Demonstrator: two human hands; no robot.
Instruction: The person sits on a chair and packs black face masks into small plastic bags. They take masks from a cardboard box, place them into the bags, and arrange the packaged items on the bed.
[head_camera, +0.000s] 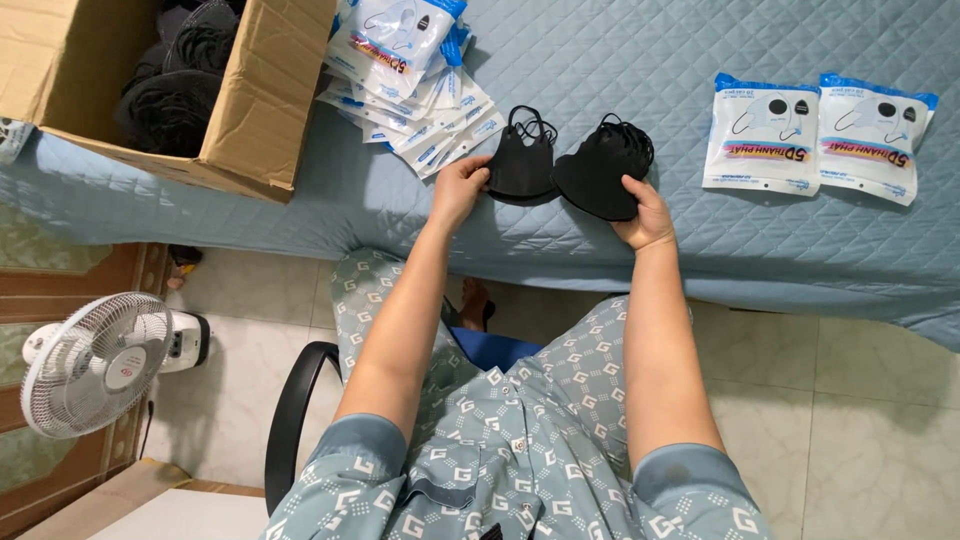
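We see our left hand (458, 190) near the middle of the frame, its fingers pinching the lower left edge of a small stack of black fabric face masks (522, 160) that rests on the pale blue quilted bed cover (650, 60). Just to the right, our right hand (648, 218) grasps a second, thicker bundle of black face masks (600, 170) by its lower right edge, thumb on top; the two bundles sit side by side, nearly touching at their inner edges, with their ear loops pointing toward the top of the frame. In the upper middle left lies a fanned pile of flat white and blue plastic mask packets (415, 85), and at the upper right two more sealed white and blue packets (818, 135) lie next to each other, well apart from our hands. An open brown cardboard box (255, 110) in the upper left corner holds more black masks. At the lower left a white electric fan (95, 360) stands on the tiled floor.
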